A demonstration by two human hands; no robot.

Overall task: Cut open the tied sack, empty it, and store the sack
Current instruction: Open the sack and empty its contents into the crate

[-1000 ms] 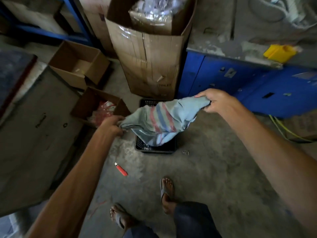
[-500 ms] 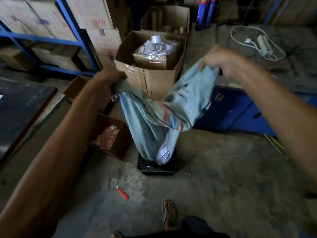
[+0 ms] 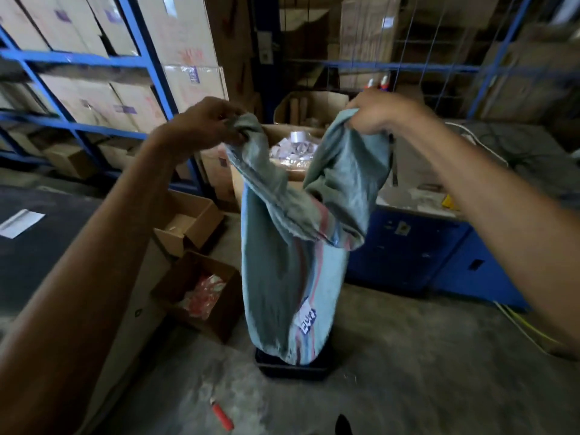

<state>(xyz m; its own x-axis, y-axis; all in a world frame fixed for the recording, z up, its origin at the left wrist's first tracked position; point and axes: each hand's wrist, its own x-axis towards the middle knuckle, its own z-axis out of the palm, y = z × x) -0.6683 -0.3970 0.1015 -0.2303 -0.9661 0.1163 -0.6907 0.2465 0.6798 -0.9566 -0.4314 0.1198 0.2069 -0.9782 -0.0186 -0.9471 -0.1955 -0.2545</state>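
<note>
We hold the blue-grey sack (image 3: 292,246) up, our left hand (image 3: 204,124) and right hand (image 3: 376,116) each gripping its bunched end, bottom hanging into the black crate (image 3: 292,370).

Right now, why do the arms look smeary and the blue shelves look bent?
In the head view, the left hand and right hand gripping the sack are motion-blurred; the wide-angle lens bows the blue shelves; the dim light leaves the floor murky.
</note>
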